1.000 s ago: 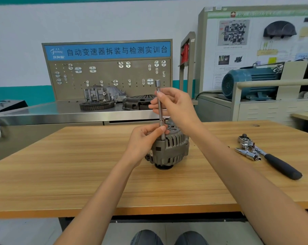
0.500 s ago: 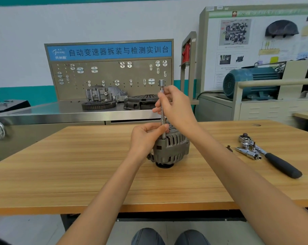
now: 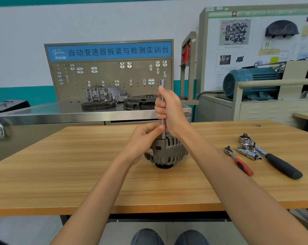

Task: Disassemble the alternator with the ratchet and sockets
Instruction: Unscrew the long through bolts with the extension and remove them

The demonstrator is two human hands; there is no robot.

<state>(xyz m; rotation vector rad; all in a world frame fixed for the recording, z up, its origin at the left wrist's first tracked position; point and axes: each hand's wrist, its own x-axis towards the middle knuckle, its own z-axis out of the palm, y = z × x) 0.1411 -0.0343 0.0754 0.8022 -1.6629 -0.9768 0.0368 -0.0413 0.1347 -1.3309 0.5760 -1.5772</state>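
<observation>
The alternator (image 3: 167, 151) is judged early in disassembly — housing still whole. An extension (image 3: 162, 110) is gripped by the right hand (image 3: 169, 110); below that grip, its socket end is pinched by the left hand (image 3: 144, 138) — ratchets (image 3: 238, 160) lie unused.

White wall (image 3: 26, 41) with teal band, wooden table (image 3: 61, 174) in foreground, stainless steel workbench (image 3: 61, 114) behind it carrying pegboard (image 3: 110, 75) with blue header sign, grey cabinet (image 3: 255, 110) supporting blue electric motor (image 3: 252, 82), display board (image 3: 255, 41) at right
</observation>
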